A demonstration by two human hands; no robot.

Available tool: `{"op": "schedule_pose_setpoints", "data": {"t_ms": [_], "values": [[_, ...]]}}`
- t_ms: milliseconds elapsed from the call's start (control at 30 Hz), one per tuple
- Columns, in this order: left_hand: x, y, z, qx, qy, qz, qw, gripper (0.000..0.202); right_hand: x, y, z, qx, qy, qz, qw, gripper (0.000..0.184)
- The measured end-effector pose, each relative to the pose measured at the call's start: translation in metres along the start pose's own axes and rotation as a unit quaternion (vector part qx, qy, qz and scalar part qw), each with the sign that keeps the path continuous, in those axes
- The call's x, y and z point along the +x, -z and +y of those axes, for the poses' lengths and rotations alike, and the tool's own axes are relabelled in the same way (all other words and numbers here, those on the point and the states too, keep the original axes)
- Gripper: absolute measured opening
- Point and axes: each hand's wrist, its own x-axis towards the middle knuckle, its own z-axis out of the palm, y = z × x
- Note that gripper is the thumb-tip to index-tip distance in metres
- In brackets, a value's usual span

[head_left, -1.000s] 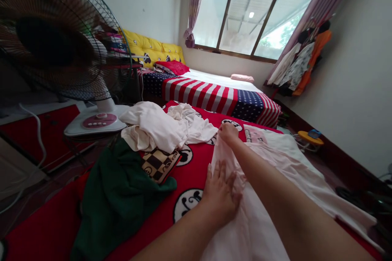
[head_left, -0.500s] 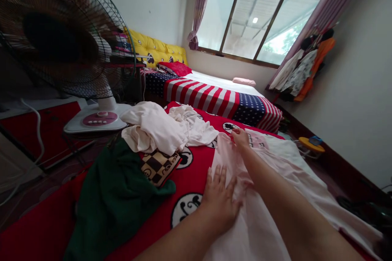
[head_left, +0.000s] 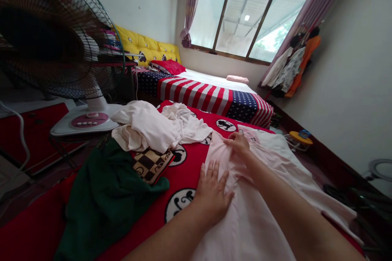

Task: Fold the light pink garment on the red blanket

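Underneath everything, a red bedspread (head_left: 191,167) with black-and-white roundels, and beyond it a second bed (head_left: 214,79) under a flag-patterned cover (head_left: 211,95). At far left, a standing fan (head_left: 55,36), blades blurred. Spread over the right half of the red bedspread, toward the near edge, a pale pink garment (head_left: 263,220), mostly flat, with wrinkles gathered near its far end. Looks thin, soft and very light; probably slides and bunches easily on the spread, with nothing stiff or breakable to mind. Best taken, by the look of it, at an edge or seam with a pinch, one palm pinning the rest. To the left, a crumpled dark green cloth (head_left: 104,199), a heap of white clothes (head_left: 150,126) just behind, and a small checked piece (head_left: 151,165) between the two, touching both. On the garment's left edge, the left hand (head_left: 212,193), palm down, fingers spread wide, gripping nothing. Further up, the right hand (head_left: 238,144), fingers curled and pinched onto a raised fold of the pink fabric
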Motion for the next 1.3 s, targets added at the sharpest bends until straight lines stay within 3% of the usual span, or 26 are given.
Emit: {"op": "schedule_pose_setpoints", "data": {"t_ms": [100,167,300,400,467,533,600,667,733,833,1133,1200,1300], "values": [[0.0,-0.001,0.0,0.002,0.001,0.002,1.0,0.064,-0.012,-0.001,-0.01,-0.057,0.049,0.046,0.996,0.03],[0.0,-0.001,0.0,0.006,-0.002,0.011,1.0,0.063,-0.023,-0.004,-0.019,-0.071,0.103,0.042,0.991,0.035],[0.001,-0.003,-0.001,0.008,-0.005,0.017,1.0,0.065,-0.044,-0.021,-0.032,-0.146,0.199,-0.085,0.965,0.045],[0.002,-0.004,-0.001,0.012,-0.007,0.019,1.0,0.065,-0.051,-0.032,-0.035,-0.21,0.165,-0.181,0.947,0.064],[0.002,-0.004,-0.002,0.016,-0.003,0.015,1.0,0.064,-0.051,-0.028,-0.034,-0.198,0.157,-0.211,0.944,0.067],[0.002,-0.004,-0.002,0.018,-0.002,0.011,1.0,0.064,-0.051,-0.016,-0.029,-0.165,0.171,-0.18,0.954,0.06],[0.003,-0.004,-0.002,0.02,-0.003,0.011,1.0,0.062,-0.053,0.003,-0.02,-0.154,0.158,-0.098,0.97,0.048],[0.003,-0.005,-0.002,0.022,-0.004,0.011,1.0,0.061,-0.056,0.023,-0.007,-0.174,0.102,-0.02,0.979,0.041],[0.003,-0.005,-0.002,0.024,0.0,0.01,1.0,0.061,-0.06,0.039,0.007,-0.208,0.04,0.012,0.977,0.04],[0.003,-0.005,-0.002,0.025,0.005,0.013,1.0,0.061,-0.064,0.053,0.023,-0.242,-0.015,0.016,0.97,0.038],[0.002,-0.007,-0.002,0.038,0.002,0.019,0.999,0.06,-0.062,0.084,0.042,-0.253,-0.088,-0.034,0.963,0.025],[0.001,-0.007,-0.002,0.04,0.002,0.021,0.999,0.06,-0.066,0.081,0.037,-0.271,-0.065,-0.01,0.96,0.024],[0.001,-0.007,-0.003,0.046,-0.002,0.025,0.999,0.06,-0.078,0.063,0.022,-0.266,0.074,0.037,0.96,0.038]]}}
